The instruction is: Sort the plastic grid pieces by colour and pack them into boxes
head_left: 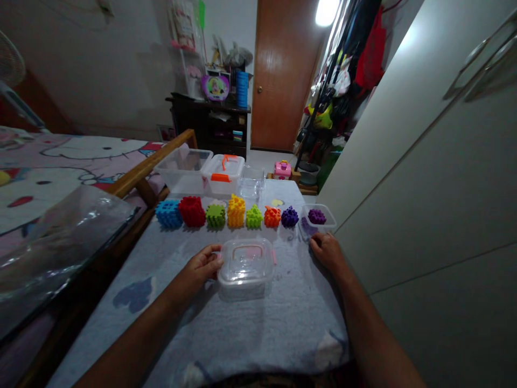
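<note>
lidded clear box (246, 265), central on the cloth (301, 312): left hand (204, 263) touches its nine o'clock side, fingers bent, grip unclear; one-sided pulling could skew it. right hand (328, 250), two o'clock, fingers curled at the tub (328, 224), hold unclear; a nudge could push that off the cloth's edge. yellow block (236, 212), twelve o'clock: may topple if bumped.

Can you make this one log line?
left hand: touching lidded box | right hand: at tub | purple block: in tub | blocks: in row
</note>
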`<move>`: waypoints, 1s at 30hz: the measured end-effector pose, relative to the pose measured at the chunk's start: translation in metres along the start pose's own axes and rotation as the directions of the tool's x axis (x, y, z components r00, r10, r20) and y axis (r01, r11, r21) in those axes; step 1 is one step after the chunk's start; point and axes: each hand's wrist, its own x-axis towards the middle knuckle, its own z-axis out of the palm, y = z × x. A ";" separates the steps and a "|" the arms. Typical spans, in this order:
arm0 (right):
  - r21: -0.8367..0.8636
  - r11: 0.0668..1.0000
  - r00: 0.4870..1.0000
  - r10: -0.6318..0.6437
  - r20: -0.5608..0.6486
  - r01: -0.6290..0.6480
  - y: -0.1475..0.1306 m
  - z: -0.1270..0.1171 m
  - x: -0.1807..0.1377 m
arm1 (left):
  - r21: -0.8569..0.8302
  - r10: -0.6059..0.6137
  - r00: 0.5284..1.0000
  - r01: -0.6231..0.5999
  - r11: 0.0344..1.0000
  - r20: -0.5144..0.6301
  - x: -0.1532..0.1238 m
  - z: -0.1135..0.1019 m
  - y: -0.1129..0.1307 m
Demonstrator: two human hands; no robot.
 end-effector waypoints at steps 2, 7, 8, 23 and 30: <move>0.007 1.000 0.999 0.030 0.013 -0.030 -0.002 -0.003 -0.003 | 0.013 -0.006 1.000 0.006 1.000 -0.015 -0.002 0.002 0.004; 0.168 0.983 0.996 0.066 0.068 -0.076 -0.036 -0.015 -0.019 | 0.045 -0.004 1.000 0.005 0.999 -0.022 -0.005 0.014 0.019; 0.247 0.968 0.997 0.026 0.076 -0.044 -0.049 -0.017 -0.022 | 0.056 0.004 1.000 -0.003 0.998 -0.025 -0.005 0.016 0.021; 0.619 0.786 0.995 -0.067 0.074 0.007 -0.127 0.033 -0.017 | 0.289 0.233 0.952 -0.170 0.942 -0.200 0.002 0.026 0.006; 0.738 0.672 0.996 -0.011 0.094 -0.062 -0.129 0.042 -0.019 | 0.339 0.264 0.933 -0.173 0.925 -0.245 0.001 0.029 0.004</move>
